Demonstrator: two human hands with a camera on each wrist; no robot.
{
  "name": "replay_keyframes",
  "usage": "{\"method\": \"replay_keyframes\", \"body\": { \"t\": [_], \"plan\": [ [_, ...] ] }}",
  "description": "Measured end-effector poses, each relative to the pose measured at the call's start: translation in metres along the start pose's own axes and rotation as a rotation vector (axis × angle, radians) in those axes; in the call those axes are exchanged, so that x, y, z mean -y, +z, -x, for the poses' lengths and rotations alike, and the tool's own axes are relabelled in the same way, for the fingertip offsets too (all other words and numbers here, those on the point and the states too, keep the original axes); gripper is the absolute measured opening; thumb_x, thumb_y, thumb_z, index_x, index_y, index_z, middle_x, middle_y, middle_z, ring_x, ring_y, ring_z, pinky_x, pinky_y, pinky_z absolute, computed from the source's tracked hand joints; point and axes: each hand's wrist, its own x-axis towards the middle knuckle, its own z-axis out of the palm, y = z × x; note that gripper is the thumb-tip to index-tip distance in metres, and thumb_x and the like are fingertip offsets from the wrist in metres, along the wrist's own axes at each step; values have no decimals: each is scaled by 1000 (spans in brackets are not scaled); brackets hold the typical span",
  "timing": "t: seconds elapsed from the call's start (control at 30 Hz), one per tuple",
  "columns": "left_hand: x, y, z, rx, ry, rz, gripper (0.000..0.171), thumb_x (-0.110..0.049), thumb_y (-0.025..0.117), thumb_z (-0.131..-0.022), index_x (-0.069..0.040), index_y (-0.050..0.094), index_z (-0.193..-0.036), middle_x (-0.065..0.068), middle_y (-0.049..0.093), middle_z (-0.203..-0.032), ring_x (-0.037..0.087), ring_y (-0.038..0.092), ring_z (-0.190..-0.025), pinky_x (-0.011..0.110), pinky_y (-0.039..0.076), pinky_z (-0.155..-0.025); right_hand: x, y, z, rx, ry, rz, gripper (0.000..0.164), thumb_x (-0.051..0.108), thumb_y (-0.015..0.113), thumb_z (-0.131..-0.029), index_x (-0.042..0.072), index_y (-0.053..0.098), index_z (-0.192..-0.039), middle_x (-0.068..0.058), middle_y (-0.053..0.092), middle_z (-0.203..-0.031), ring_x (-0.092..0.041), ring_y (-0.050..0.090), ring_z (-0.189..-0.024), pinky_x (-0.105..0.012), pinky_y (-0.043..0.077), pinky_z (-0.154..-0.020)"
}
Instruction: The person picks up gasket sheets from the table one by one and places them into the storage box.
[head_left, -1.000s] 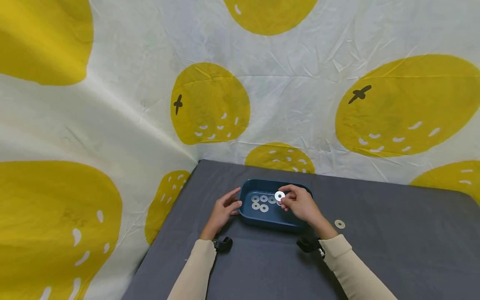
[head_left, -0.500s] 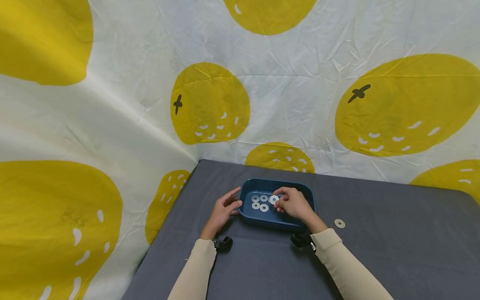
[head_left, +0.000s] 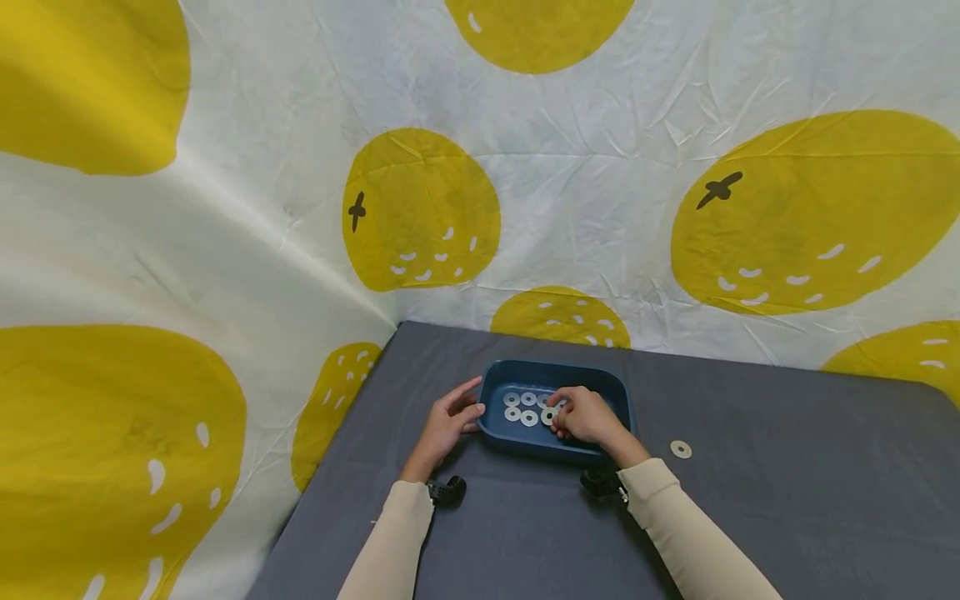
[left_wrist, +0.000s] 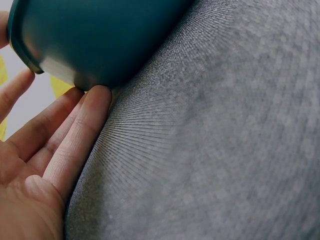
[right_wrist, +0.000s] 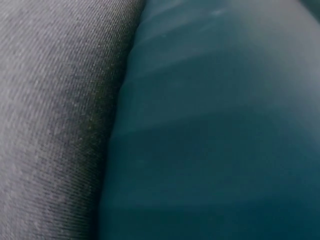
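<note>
A blue tray [head_left: 517, 432] sits on the cloth-covered table in the head view. Flat ring washers [head_left: 529, 418] lie in two rows on its floor. My right hand [head_left: 588, 417] reaches into the tray, thumb and fingertips pinching a washer [head_left: 549, 416] at the right end of the near row. This hand partly covers the far row's right end. My left hand [head_left: 444, 427] rests at the tray's left end, thumb by the rim. In the left wrist view its straight fingers [left_wrist: 70, 145] touch the tray's outer wall [left_wrist: 100, 40].
One loose washer [head_left: 681, 450] lies on the grey cloth [head_left: 787, 467], right of the tray. A white curtain with yellow fruit prints [head_left: 570, 208] hangs behind and left of the table. The tray's side wall [right_wrist: 210, 130] fills most of the right wrist view.
My right hand has lowered a washer into the tray and shifted it left and nearer, from over the far row to the end of the near row. My left hand stays put.
</note>
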Motion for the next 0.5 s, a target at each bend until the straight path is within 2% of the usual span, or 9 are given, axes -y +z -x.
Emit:
{"method": "replay_keyframes", "body": {
  "t": [0.33,0.5],
  "plan": [
    [0,-1,0,6,-1,2,53,-26,71,-98,-27,56,-148,16,63,-139,24,66,-114,39,62,-88,-2,1,-1,20,3,-5,25,-5,62,-91,-1,69,-115,-7,73,-74,-17,65,-60,-29,55,-58],
    [2,-1,-1,19,-11,40,53,-26,71,-98,-27,55,-148,19,63,-138,29,66,-116,37,62,-87,-2,2,-3,22,21,17,24,-5,60,-91,-1,70,-113,-7,72,-74,-17,65,-60,-30,54,-57]
  ]
}}
